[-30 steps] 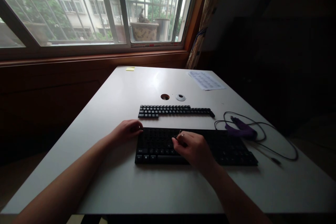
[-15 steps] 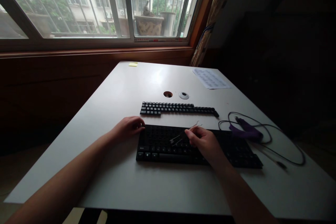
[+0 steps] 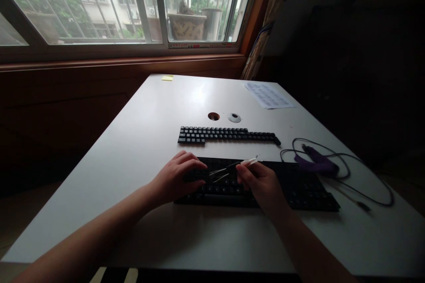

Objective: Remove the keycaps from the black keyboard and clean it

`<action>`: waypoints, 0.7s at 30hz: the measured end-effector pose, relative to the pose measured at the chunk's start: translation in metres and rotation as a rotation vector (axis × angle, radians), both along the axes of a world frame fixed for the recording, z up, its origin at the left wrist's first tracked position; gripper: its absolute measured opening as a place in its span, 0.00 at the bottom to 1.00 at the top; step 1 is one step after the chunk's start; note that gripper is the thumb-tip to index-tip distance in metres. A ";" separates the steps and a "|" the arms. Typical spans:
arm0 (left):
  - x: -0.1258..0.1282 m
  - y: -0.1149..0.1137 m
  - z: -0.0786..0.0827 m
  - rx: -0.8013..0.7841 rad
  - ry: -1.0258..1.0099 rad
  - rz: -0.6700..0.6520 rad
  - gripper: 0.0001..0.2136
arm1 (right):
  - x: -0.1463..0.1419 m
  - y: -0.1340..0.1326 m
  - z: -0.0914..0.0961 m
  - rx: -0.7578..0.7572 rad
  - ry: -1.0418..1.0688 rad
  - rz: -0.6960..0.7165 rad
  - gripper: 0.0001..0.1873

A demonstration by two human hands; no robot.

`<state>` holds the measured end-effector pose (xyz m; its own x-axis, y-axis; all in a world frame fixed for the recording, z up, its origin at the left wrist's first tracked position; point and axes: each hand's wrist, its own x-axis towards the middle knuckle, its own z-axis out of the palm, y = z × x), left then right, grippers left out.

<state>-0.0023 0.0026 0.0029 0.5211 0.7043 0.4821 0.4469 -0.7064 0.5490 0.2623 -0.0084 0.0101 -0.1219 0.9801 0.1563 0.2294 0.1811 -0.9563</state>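
Note:
A black keyboard (image 3: 229, 199) lies on the white desk, and its upper rows look bare of keycaps. My right hand (image 3: 257, 179) is closed around a wire keycap puller (image 3: 218, 171), whose thin metal wires point left over the keyboard. My left hand (image 3: 181, 174) reaches over the keyboard's left end. Its thumb and fingers are spread close to the wire tips, and nothing shows between them. Behind the keyboard, several loose black keycaps (image 3: 212, 135) stand in rows.
A black cable (image 3: 375, 185) with a purple wrap (image 3: 317, 162) is coiled on the right. Farther back are a cable hole (image 3: 214, 116), its round cover (image 3: 234, 117), printed paper (image 3: 268, 96) and a yellow note (image 3: 167, 78). A barred window (image 3: 109, 9) stands beyond the desk.
My left hand has moved right, from the keyboard's left edge to over its keys, and its fingers have spread. A small dark piece at the puller's wire tips no longer shows there.

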 end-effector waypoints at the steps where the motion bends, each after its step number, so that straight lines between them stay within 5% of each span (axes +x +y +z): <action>1: 0.002 -0.003 0.000 -0.015 -0.023 -0.003 0.15 | -0.002 -0.001 -0.001 -0.004 0.025 0.000 0.14; 21: 0.010 -0.016 0.008 -0.186 -0.363 -0.035 0.09 | -0.014 -0.006 -0.009 -0.262 0.307 0.099 0.16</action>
<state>0.0079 -0.0138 0.0107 0.3658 0.7817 0.5051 0.1784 -0.5916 0.7863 0.2480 -0.0143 0.0015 -0.2041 0.9775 -0.0532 -0.0804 -0.0709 -0.9942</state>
